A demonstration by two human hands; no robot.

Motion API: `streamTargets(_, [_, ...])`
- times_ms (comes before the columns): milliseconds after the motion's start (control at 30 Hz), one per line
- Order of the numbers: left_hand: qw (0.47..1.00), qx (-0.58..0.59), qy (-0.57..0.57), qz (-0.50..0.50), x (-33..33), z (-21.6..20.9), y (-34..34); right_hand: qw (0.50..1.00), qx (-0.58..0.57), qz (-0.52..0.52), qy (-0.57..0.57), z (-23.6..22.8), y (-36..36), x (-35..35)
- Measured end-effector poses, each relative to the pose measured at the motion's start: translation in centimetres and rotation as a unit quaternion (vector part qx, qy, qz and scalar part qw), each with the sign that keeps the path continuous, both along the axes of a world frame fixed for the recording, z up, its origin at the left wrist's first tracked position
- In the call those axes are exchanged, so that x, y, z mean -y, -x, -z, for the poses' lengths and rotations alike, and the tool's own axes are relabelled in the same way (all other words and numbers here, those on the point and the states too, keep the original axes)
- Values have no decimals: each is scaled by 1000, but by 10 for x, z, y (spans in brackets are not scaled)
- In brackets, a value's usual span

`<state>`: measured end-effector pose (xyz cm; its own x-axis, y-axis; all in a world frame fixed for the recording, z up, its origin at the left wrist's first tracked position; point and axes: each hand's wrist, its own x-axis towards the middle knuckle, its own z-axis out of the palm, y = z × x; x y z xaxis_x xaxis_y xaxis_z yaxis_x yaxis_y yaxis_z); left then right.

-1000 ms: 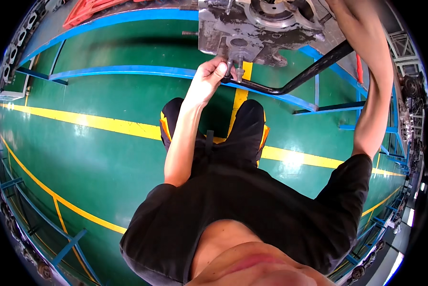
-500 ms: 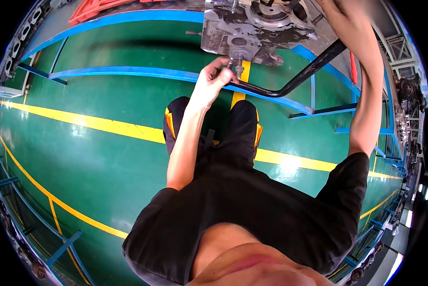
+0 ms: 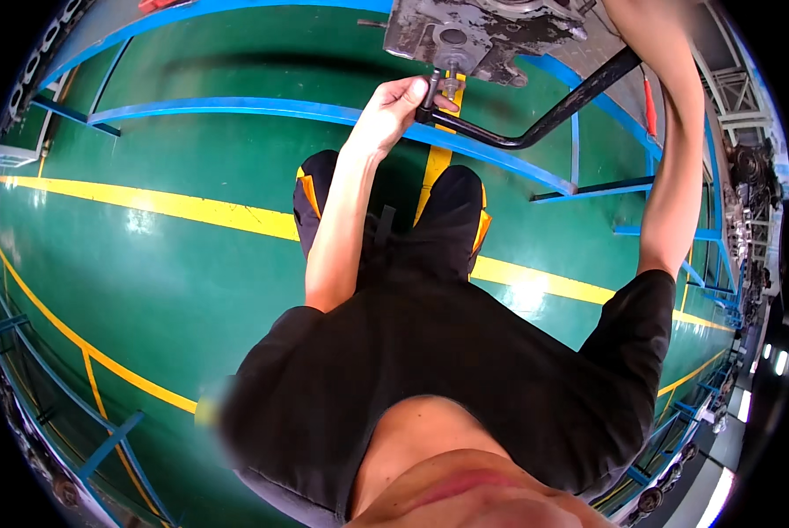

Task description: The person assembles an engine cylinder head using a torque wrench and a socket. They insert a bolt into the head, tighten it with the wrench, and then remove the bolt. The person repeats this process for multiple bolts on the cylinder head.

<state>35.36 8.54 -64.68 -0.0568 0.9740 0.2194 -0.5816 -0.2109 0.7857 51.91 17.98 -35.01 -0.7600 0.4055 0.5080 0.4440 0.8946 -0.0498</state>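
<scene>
My left hand (image 3: 393, 113) is closed around the end of a black bent metal bar (image 3: 535, 123), with the thumb against a short dark upright pin (image 3: 431, 91) there. Right behind that end, a threaded stud with a nut (image 3: 452, 85) hangs from a worn grey cast-metal engine part (image 3: 474, 40). I cannot tell whether the bar touches the stud. The bar bends and rises to the right, passing beneath my right forearm. My right hand (image 3: 654, 19) is by the upper right edge, blurred and partly cut off, its fingers hidden.
A blue steel bench frame (image 3: 236, 106) runs across in front of my knees. A red-handled tool (image 3: 650, 107) hangs at the bench's right side. Yellow lines (image 3: 148, 205) cross the green floor. Racks with metal parts (image 3: 751, 176) line the right rim.
The view has shifted, so the engine part sits higher in the picture. My left fingers have changed their hold, and more of the dark pin shows. The bar stays in my left hand.
</scene>
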Motion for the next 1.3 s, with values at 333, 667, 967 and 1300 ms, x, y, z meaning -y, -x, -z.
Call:
streamTargets(333, [948, -315, -33, -10, 1, -26, 11, 998, 3, -11, -65, 8, -1, -1])
streamTargets(667, [956, -278, 1, -90, 7, -15, 19, 996, -16, 21, -80, 14, 1, 8])
streamTargets(967, [949, -269, -51, -157, 0, -8, 9, 997, 13, 32, -71, 8, 0, -4])
streamTargets(1300, [942, -283, -70, -165, -3, -3, 14, 993, -5, -59, -101, 17, -2, -17])
